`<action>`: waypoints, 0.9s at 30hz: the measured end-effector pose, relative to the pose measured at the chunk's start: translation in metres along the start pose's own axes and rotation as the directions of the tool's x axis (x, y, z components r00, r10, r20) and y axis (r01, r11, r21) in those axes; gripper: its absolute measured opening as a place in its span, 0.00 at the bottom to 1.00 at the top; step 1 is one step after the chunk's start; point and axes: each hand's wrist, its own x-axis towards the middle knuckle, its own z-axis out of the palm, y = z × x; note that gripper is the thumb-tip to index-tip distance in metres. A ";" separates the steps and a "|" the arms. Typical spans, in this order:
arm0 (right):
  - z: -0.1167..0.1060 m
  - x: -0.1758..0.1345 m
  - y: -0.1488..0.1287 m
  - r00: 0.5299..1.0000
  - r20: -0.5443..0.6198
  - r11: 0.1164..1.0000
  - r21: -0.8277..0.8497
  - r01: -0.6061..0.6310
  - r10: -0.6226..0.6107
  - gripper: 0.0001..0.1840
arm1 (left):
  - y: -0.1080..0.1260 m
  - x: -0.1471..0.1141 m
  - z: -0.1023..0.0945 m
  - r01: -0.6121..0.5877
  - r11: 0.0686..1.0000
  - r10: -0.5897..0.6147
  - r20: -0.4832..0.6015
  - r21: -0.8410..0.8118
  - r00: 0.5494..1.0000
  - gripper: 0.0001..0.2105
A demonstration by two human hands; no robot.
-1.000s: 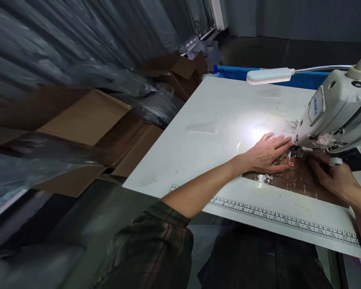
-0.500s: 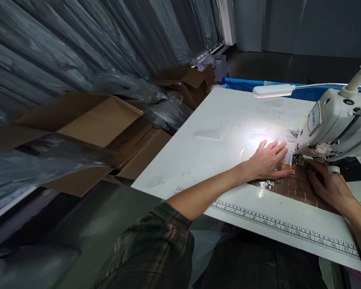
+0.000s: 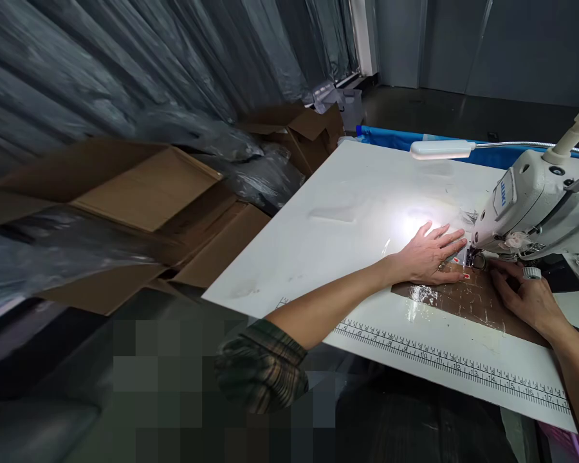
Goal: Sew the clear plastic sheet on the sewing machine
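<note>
On the white sewing table (image 3: 289, 244), my left hand (image 3: 429, 256) lies flat with its fingers spread, just left of the sewing machine's (image 3: 511, 206) needle area. Its fingers rest by a small pale, see-through piece (image 3: 456, 260) with a red mark, partly hidden under them. Below the needle, a shiny brown sheet (image 3: 463, 302) covers the tabletop, and a small white label with a red mark (image 3: 466, 276) is on it. My right hand (image 3: 528, 292) rests on the sheet's right side, right of the presser foot (image 3: 469, 256). Its fingers are bent together, and whatever they pinch is hidden.
A lamp (image 3: 441, 150) on a bendable metal neck lights the needle area. A printed ruler (image 3: 444, 360) runs along the table's front edge. Open cardboard boxes (image 3: 145, 186) and plastic wrapping (image 3: 265, 173) stand to the left. Blue material (image 3: 390, 136) hangs behind the table.
The view has shifted slightly. My left hand still lies flat, a little nearer the needle, and my right hand keeps nearly the same place beside the presser foot.
</note>
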 end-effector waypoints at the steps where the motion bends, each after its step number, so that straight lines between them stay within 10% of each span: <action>1: 0.000 0.000 0.000 1.000 0.003 1.000 -0.001 0.002 -0.002 0.20 | 0.000 0.000 0.000 0.004 1.000 -0.004 0.002 -0.002 1.000 0.39; 11: 0.000 -0.004 -0.005 0.997 0.038 0.988 -0.135 0.069 -0.064 0.24 | -0.002 0.000 0.004 -0.004 1.000 0.004 -0.013 -0.013 1.000 0.39; 19: 0.003 -0.006 -0.015 0.994 0.060 0.969 -0.227 0.098 -0.086 0.24 | -0.002 -0.004 0.012 0.071 0.992 -0.094 -0.224 -0.109 0.970 0.37; 27: 0.007 -0.008 -0.010 0.993 0.035 0.981 -0.156 0.114 -0.110 0.20 | -0.012 0.010 -0.004 0.105 0.994 -0.106 -0.053 -0.022 0.993 0.29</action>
